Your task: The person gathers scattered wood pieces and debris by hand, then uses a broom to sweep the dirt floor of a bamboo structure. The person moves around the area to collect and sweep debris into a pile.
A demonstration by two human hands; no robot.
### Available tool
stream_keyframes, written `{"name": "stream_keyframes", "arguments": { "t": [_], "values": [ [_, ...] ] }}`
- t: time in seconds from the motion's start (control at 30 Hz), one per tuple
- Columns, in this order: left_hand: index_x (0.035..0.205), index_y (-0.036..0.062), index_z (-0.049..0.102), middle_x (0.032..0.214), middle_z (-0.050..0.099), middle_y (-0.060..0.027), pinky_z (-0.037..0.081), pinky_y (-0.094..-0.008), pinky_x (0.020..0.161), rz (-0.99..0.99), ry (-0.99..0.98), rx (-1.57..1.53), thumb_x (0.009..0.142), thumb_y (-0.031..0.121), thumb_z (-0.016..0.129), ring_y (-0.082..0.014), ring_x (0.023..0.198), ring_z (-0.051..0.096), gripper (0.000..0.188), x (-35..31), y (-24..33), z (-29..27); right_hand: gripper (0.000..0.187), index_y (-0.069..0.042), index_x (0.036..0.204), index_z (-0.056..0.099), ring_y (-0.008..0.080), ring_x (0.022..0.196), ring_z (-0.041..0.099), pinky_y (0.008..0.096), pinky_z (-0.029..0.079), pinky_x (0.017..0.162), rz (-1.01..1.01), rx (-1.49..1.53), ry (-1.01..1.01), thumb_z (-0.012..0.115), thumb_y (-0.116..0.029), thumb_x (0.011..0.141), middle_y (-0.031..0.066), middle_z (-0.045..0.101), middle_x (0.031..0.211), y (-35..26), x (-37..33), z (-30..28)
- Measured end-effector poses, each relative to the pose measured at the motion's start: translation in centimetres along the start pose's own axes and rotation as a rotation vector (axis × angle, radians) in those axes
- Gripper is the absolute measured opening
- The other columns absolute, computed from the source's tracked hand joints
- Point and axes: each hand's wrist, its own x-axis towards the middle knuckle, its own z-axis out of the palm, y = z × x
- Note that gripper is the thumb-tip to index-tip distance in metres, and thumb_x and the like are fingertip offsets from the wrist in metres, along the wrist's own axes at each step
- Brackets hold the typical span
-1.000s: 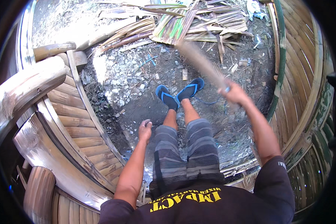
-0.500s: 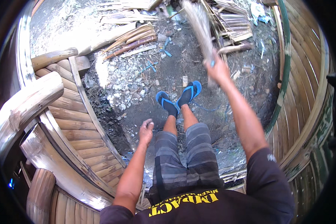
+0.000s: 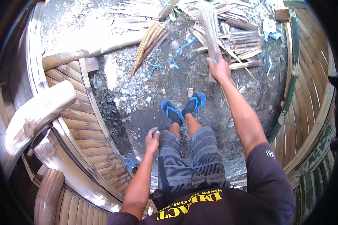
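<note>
So, right hand (image 3: pixel 219 70) wrapped firmly round near end of stick broom (image 3: pixel 208 28) (sticks slightly blurred), broom pointing away over ground (image 3: pixel 146 120) among dry leaf strips (image 3: pixel 245 44). Left hand (image 3: pixel 152 140) loosely curled beside shorts (image 3: pixel 172 153); cannot tell whether fully closed.

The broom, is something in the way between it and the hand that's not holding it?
Nothing visible blocks it. Between the left hand and the broom in the right hand, the blue flip-flops appear, but down on the ground.
</note>
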Motion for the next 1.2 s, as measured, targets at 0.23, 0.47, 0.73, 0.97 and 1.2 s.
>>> {"name": "stream_keyframes", "arguments": {
  "t": [0.23, 0.47, 0.73, 0.97, 1.2],
  "values": [
    [0.126, 0.0015, 0.06, 0.121, 0.065, -0.0118, 0.045, -0.0334, 0.097, 0.026, 0.058, -0.08, 0.096, 0.018, 0.059, -0.0209, 0.11, 0.06, 0.035, 4.0, 6.7, -1.7, 0.067, -0.019, 0.143, 0.049, 0.0364, 0.107, 0.066, 0.0458, 0.052, 0.093, -0.305, -0.208, -0.618, 0.066, -0.047, 0.085, 0.0213, 0.068, 0.113, -4.7, -6.6, 1.7],
    [0.125, 0.0035, 0.061, 0.112, 0.067, -0.011, 0.046, -0.0329, 0.094, 0.121, -0.038, 0.204, 0.095, 0.022, 0.062, -0.0205, 0.105, 0.061, 0.035, 10.4, 15.3, -7.8, 0.051, -0.015, 0.132, 0.059, 0.0369, 0.108, 0.066, 0.049, 0.053, 0.091, -0.04, -0.038, -0.626, 0.062, -0.041, 0.088, 0.0215, 0.068, 0.115, -12.3, -3.7, 9.2],
    [0.122, -0.0003, 0.063, 0.11, 0.067, -0.0116, 0.047, -0.0326, 0.09, 0.059, -0.073, 0.289, 0.092, 0.021, 0.061, -0.0202, 0.099, 0.062, 0.037, 15.7, 16.8, -13.5, 0.07, -0.019, 0.15, 0.039, 0.0438, 0.106, 0.064, 0.0479, 0.05, 0.092, 0.199, 0.526, 0.183, 0.065, -0.039, 0.088, 0.0268, 0.067, 0.112, -3.7, -5.9, 0.8],
    [0.131, 0.0001, 0.056, 0.113, 0.064, -0.0094, 0.048, -0.0311, 0.085, 0.096, -0.246, 0.297, 0.097, 0.024, 0.058, -0.0171, 0.099, 0.062, 0.042, 16.7, 22.3, -9.7, 0.075, -0.003, 0.145, 0.039, 0.0299, 0.127, 0.051, 0.042, 0.043, 0.102, 0.982, 1.315, 0.399, 0.071, -0.04, 0.088, 0.0184, 0.051, 0.139, 0.7, -17.3, 9.5],
    [0.131, 0.0037, 0.056, 0.114, 0.063, -0.0058, 0.047, -0.0265, 0.077, 0.109, -0.355, 0.384, 0.099, 0.024, 0.058, -0.0128, 0.093, 0.06, 0.038, 15.9, 25.1, -6.2, 0.034, -0.012, 0.099, 0.063, 0.0246, 0.07, 0.062, 0.0428, 0.052, 0.058, 1.069, 2.207, 0.12, 0.07, -0.044, 0.088, 0.0087, 0.061, 0.084, 3.6, -5.9, 8.2]
  ]
}}
